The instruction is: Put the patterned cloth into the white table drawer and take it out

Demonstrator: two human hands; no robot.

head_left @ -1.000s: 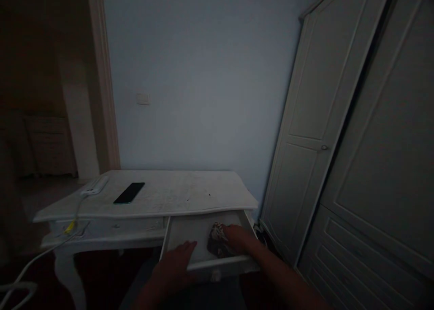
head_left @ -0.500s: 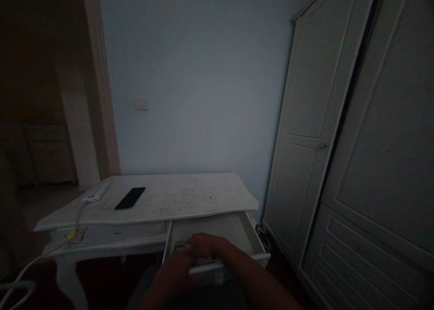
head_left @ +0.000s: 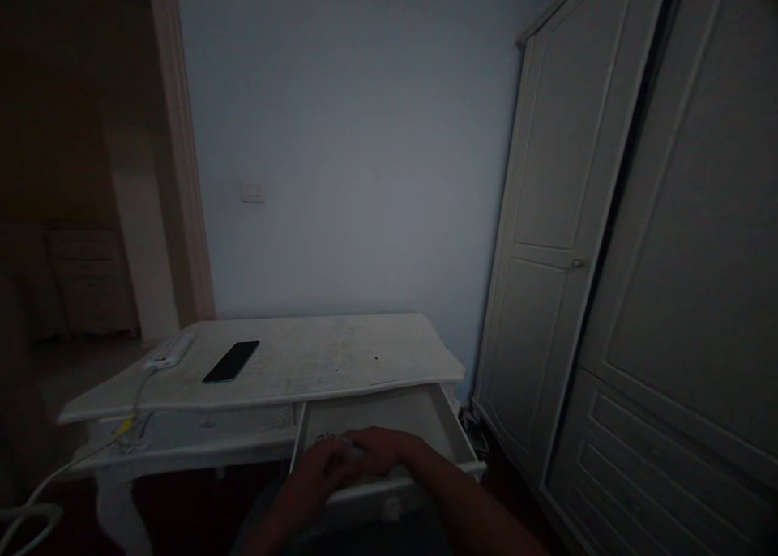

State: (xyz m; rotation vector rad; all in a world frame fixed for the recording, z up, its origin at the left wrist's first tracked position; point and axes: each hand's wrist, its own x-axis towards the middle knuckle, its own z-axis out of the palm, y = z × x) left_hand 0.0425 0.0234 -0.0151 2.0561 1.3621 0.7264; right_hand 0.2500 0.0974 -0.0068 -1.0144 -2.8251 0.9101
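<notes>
An open white drawer (head_left: 419, 414) sticks out from the desk front, and both hands are inside it near its front panel. My left hand (head_left: 328, 468), fingers curled, meets my right hand (head_left: 375, 451) over the drawer's left part. A small pale, shiny thing (head_left: 353, 452) shows between them, too dim to name. My right hand is bent over with its fingers closed and mostly hidden. Just behind the left hand lies a small tangled heap (head_left: 325, 438) of light-coloured bits, largely covered by the hands.
On the white desk (head_left: 322, 337) lie a dark phone (head_left: 232, 361) and a white power strip (head_left: 170, 351) with a cable (head_left: 91, 459) hanging off the left side. A white wardrobe (head_left: 547, 215) stands at the right. Dark items lie on the floor beside the desk.
My left hand has risen slightly and turned its fingers toward the right hand. The pale thing now shows between them. The tangled heap is more covered than before.
</notes>
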